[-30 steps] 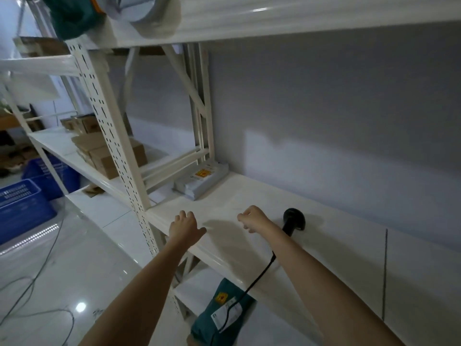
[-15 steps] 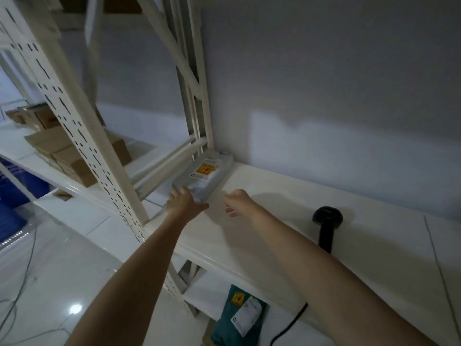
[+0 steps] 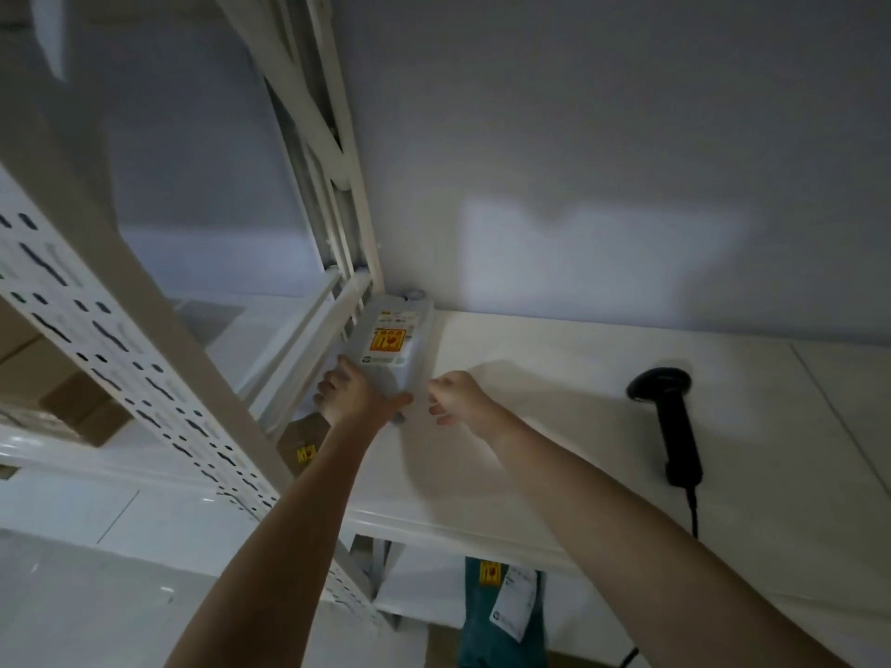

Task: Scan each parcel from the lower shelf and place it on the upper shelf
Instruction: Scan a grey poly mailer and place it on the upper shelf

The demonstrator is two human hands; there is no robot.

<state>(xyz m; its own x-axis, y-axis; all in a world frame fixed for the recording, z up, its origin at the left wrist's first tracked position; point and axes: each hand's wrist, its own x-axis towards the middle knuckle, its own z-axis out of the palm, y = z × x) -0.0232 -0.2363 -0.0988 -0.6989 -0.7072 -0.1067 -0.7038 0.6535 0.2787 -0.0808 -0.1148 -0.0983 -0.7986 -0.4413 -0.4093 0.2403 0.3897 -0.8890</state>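
Note:
A grey parcel (image 3: 391,337) with an orange-yellow label lies on the white shelf (image 3: 554,417), tucked against the rack upright and the wall. My left hand (image 3: 354,395) grips its near end, thumb under the right corner. My right hand (image 3: 458,395) hovers just right of the parcel with fingers loosely curled, holding nothing. A black handheld scanner (image 3: 672,417) lies on the shelf further right, its cable running down over the front edge. On the shelf below, a teal parcel (image 3: 504,614) with a white label and a yellow sticker shows.
A perforated white rack post (image 3: 144,359) crosses the left foreground. Brown cardboard boxes (image 3: 77,402) sit on the neighbouring rack at left, and one with a yellow sticker (image 3: 303,445) lies behind my left forearm. The grey wall (image 3: 578,185) backs the shelf.
My view has moved in closer and leftward. My left hand reached the grey parcel and took hold of its near end. My right hand followed beside it, moving away from the scanner.

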